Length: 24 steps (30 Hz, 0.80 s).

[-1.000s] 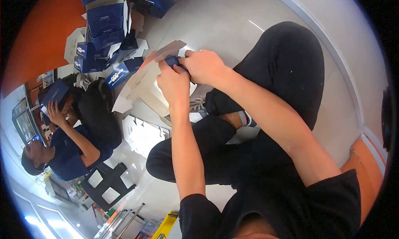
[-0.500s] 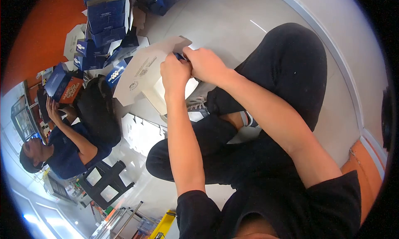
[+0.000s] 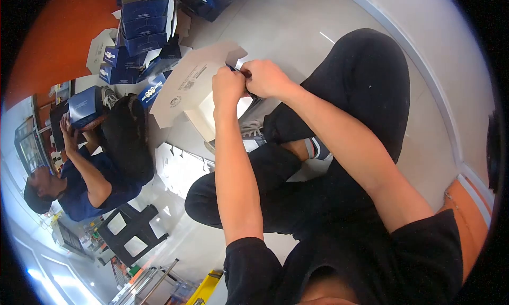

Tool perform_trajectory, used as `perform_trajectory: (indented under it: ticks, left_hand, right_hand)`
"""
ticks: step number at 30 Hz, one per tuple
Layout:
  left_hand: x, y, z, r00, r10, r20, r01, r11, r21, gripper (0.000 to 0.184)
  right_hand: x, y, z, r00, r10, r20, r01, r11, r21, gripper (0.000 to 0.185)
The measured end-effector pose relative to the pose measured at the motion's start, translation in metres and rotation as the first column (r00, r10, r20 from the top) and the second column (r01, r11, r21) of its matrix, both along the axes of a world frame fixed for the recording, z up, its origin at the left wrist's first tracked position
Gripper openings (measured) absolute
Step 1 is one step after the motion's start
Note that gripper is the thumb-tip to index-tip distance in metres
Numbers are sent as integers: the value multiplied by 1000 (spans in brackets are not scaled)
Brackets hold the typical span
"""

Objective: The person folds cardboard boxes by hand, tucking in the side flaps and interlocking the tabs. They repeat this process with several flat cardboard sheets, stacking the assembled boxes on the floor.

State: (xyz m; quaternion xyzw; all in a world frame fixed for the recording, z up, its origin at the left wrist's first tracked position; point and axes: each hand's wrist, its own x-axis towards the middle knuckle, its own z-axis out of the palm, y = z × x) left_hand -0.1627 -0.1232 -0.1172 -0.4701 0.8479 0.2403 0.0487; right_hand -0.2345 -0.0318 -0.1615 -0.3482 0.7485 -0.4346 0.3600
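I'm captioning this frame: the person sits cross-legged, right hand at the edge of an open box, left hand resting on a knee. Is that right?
Not quite: the left hand isn't resting there. The head view shows it up at the edge of the open box too, close beside the right hand. The rest stands.

The floor is pale, glossy tile with thin joints, its right edge running along a pale wall. Near its left edge, beside an orange surface, blue boxes rise in a stack, a loose box just beside them. More boxes sit toward the far edge. Pale sheets overlap near the middle; a black stool rests toward the near left corner
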Motion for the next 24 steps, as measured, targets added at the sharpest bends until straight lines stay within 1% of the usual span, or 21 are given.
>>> perform_trajectory:
  ticks: [2,3,4,5,7,9,10,11,12,13,14,15,16,17,18,19,20,21,22,23,24]
  left_hand:
    - [-4,0,7,995,93,22,-95,990,103,32]
    - [-2,-3,1,996,92,21,-93,991,101,32]
    - [1,-6,-8,999,28,25,-29,999,41,32]
    - [2,-10,-16,999,-38,31,38,999,-19,33]
    - [-1,-6,-14,999,-19,44,21,999,-33,34]
    - [2,-2,-6,998,6,59,-3,999,-44,34]
    - [8,1,4,994,97,-51,-86,979,187,37]
    - [14,4,13,968,209,-137,-135,899,418,39]
    - [28,1,10,945,241,-221,-176,945,277,40]
    - [48,-6,1,919,256,-301,-226,965,130,42]
    - [73,-14,-4,943,131,-307,-204,954,-220,42]
    - [95,-21,-6,965,12,-264,-159,825,-542,42]
    - [108,-24,-6,967,26,-252,-163,824,-542,42]
    - [120,-27,-7,991,17,-130,-104,709,-698,39]
    - [126,-27,-6,1000,30,-10,-25,570,-822,36]
    - [129,-25,-8,999,47,-16,-40,570,-820,36]
    - [127,-22,-12,988,131,85,-27,676,-736,32]
    - [124,-20,-16,962,197,191,-32,772,-634,28]
    - [128,-27,-33,960,213,181,-54,775,-629,28]
    - [139,-39,-61,961,215,172,-65,785,-616,26]
    - [139,-42,-65,963,214,166,-72,793,-604,24]
  right_hand:
    - [-2,0,3,1000,-8,5,8,1000,-8,28]
    - [-3,1,2,999,32,-3,-32,999,-4,29]
    - [-3,1,3,997,71,-11,-71,997,0,29]
    - [-3,3,3,998,68,-14,-68,998,-2,29]
    - [-3,5,6,997,67,-47,-66,998,20,30]
    - [-2,5,6,997,68,-35,-66,997,50,30]
    - [-3,4,9,998,67,-20,-65,995,82,31]
    - [-5,5,12,997,69,-26,-67,994,82,31]
    - [-4,8,22,995,84,-56,-81,995,64,35]
    - [-3,9,28,992,96,-81,-93,995,46,39]
    - [-1,9,27,993,99,-70,-96,994,45,39]
    - [5,10,25,968,100,-231,-92,995,48,43]
    - [11,11,25,916,104,-388,-92,995,49,47]
    - [15,12,25,879,148,-452,-121,989,89,43]
    - [16,11,27,876,162,-454,-137,987,89,43]
    - [17,11,28,869,227,-440,-172,972,162,38]
    - [16,12,28,857,292,-423,-206,949,238,33]
    - [14,12,26,847,310,-431,-220,944,247,33]
    - [13,12,23,832,322,-452,-222,940,261,29]
    - [12,11,22,817,331,-473,-223,937,271,26]
    - [13,11,23,808,343,-479,-234,933,274,26]
